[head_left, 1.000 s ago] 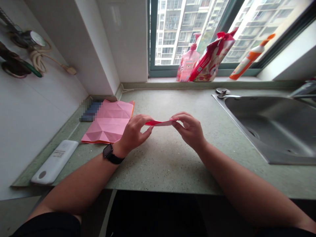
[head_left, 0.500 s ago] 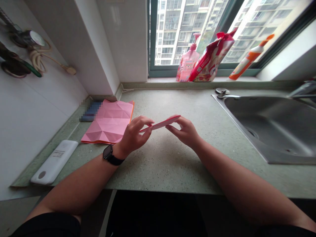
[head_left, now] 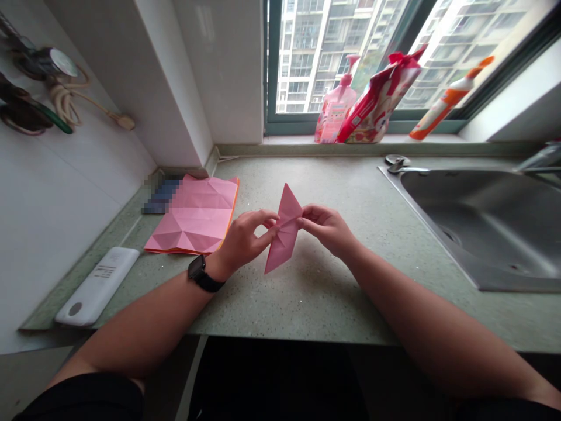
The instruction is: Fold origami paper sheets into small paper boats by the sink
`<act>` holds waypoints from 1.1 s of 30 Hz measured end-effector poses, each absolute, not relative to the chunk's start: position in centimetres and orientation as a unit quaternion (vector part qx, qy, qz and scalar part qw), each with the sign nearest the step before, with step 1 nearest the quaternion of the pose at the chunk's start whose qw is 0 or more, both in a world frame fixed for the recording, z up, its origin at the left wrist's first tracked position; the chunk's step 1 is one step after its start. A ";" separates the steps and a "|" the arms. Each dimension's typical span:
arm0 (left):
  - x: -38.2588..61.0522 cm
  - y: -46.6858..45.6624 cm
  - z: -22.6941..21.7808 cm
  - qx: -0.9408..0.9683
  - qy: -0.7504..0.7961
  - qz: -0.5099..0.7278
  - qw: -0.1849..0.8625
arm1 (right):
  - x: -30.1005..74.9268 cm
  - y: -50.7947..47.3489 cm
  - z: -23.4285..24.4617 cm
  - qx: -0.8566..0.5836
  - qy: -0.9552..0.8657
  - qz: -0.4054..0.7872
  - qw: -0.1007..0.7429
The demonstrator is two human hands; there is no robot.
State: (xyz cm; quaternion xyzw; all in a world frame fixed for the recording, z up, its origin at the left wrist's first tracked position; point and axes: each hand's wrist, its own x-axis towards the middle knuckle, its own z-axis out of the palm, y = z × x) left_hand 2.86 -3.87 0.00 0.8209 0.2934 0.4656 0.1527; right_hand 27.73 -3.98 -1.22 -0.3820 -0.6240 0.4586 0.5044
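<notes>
A folded pink paper piece [head_left: 284,231], pointed at both ends, stands tilted above the green speckled countertop [head_left: 307,292]. My left hand [head_left: 245,240], with a black watch on its wrist, pinches the paper's left edge near the middle. My right hand [head_left: 328,228] pinches its right edge at about the same height. Both hands hold the paper between fingertips and thumb, a little above the counter.
A stack of creased pink sheets [head_left: 195,213] lies at the left, a white power bank [head_left: 99,286] nearer the counter's edge. A steel sink [head_left: 482,222] fills the right. A pink pump bottle [head_left: 335,111], red pouch [head_left: 377,99] and orange bottle [head_left: 447,99] stand on the windowsill.
The folded paper was held flat and edge-on between both hands. It has been turned upright, so its pink face now shows, and the hands have drawn closer together.
</notes>
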 end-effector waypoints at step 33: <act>4.0 -2.2 -1.9 0.908 0.396 0.128 0.040 | 28.2 -3.1 -2.7 -0.477 -0.863 0.031 0.165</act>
